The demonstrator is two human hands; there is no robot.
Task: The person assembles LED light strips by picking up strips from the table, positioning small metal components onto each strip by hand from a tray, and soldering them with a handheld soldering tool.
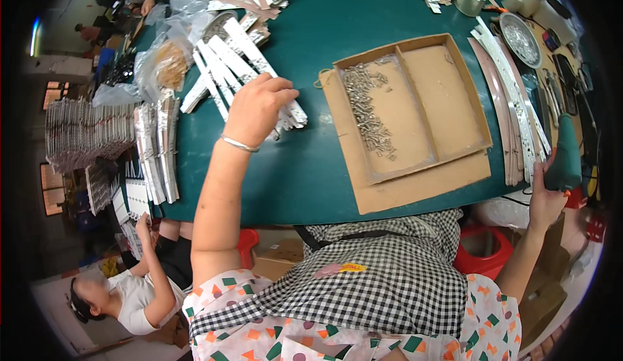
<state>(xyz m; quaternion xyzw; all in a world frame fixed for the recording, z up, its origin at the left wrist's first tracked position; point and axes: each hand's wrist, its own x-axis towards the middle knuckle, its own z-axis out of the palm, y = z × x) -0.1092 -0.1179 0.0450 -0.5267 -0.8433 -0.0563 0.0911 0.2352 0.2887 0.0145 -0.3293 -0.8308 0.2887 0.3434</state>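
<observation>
My left hand [257, 109] is over a fanned pile of white slotted metal strips [227, 59] at the left of the table. Its fingers are bent down and closed; the thumb and whatever lies between the fingertips are hidden. At the far right, my right hand [546, 200] is closed round the lower part of a green power tool [566, 150], held beside the table's edge. Between my hands lies a shallow cardboard tray [454, 111] with two compartments. Many small screws [368, 111] are heaped along the left side of its left compartment.
Long curved strips [509, 101] lie right of the tray, near a metal bowl [519, 40] of small parts. Plastic bags [165, 59] and stacked strips [156, 150] crowd the left. A person [130, 296] sits at lower left; a red stool [483, 247] stands below the table.
</observation>
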